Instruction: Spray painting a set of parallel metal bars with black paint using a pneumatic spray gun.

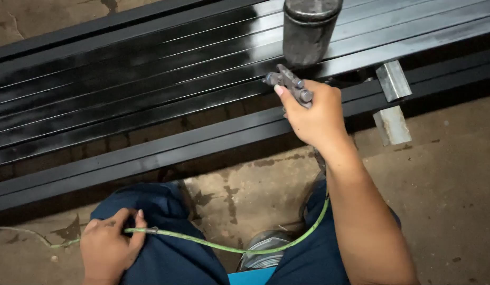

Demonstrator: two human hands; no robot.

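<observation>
— Spray gun (pixel 290 84) first: where is it, and which way does it point?

— It sits in the right hand (pixel 313 116), near the top middle of the view, over the black metal bars (pixel 150 79). Its grey body runs slantwise, from the hand up and to the left, with the nozzle end toward the bars and away from the person. The dark metal cup (pixel 308 29) stands on top of it, roughly upright, its lid at the upper edge of the frame.

— And the fingers of that hand?

— Closed round the gun's grip, with the thumb lying along the body. Whether a finger presses the trigger I cannot tell; it is hidden behind the hand.

— The other hand?

— The left hand (pixel 109 248) rests low on the left, on the knee of the dark blue trousers (pixel 166 253), its fingers curled shut round a thin green hose (pixel 213 244). The hose runs from there across the lap and curves up behind the right forearm toward the gun; a paler stretch trails off to the left along the floor.

— What lies around?

— The bars run long and parallel, slanting from lower left to upper right. The upper ones shine wet and glossy black. Two bare grey metal stubs (pixel 393 100) stick out under the bars at the right. A grey shoe (pixel 263 252) shows between the knees.

— And the ground?

— A stained, brownish concrete floor (pixel 445 179), with dark blotches near the bars and by the feet.
</observation>
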